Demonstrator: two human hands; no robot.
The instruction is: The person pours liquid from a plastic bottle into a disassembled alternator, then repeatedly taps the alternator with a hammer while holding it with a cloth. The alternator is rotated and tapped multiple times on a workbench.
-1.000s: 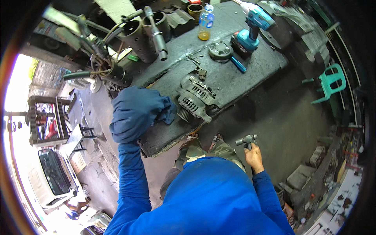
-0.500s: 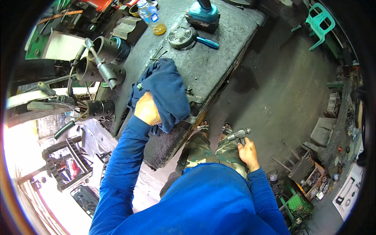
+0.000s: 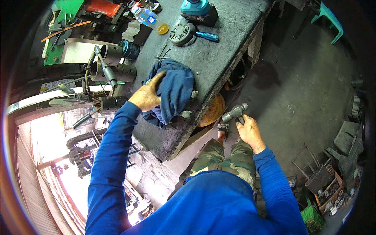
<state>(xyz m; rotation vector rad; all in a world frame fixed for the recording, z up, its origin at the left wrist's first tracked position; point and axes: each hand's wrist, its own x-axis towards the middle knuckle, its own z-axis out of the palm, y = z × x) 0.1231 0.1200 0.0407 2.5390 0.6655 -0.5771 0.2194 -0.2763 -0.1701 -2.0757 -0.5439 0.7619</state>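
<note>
On the left part of the dark workbench (image 3: 219, 49) lies a bunched navy cloth (image 3: 177, 90). My left hand (image 3: 147, 97) rests at the cloth's left edge. Its thumb and a stretched finger are spread apart against the fabric; its other fingers are partly hidden. Small metal pieces (image 3: 185, 114) stick out from under the cloth's right side; what they belong to is covered. Off the bench's edge, above my legs, my right hand (image 3: 250, 131) is closed around the handle of a ball-peen hammer (image 3: 235, 112), its steel head pointing up and left.
Farther back on the bench are a teal battery pack (image 3: 197, 13), a round vented tool with a blue handle (image 3: 183, 34), a plastic bottle (image 3: 145, 16) and thin metal rods (image 3: 162, 53). Metal cylinders holding tools (image 3: 113, 102) stand at left. A green chair (image 3: 332, 23) stands far right.
My left hand has slid from the top of the cloth to its left edge, fingers spreading. The hammer in my right hand has come up and nearer the bench. The view has shifted.
</note>
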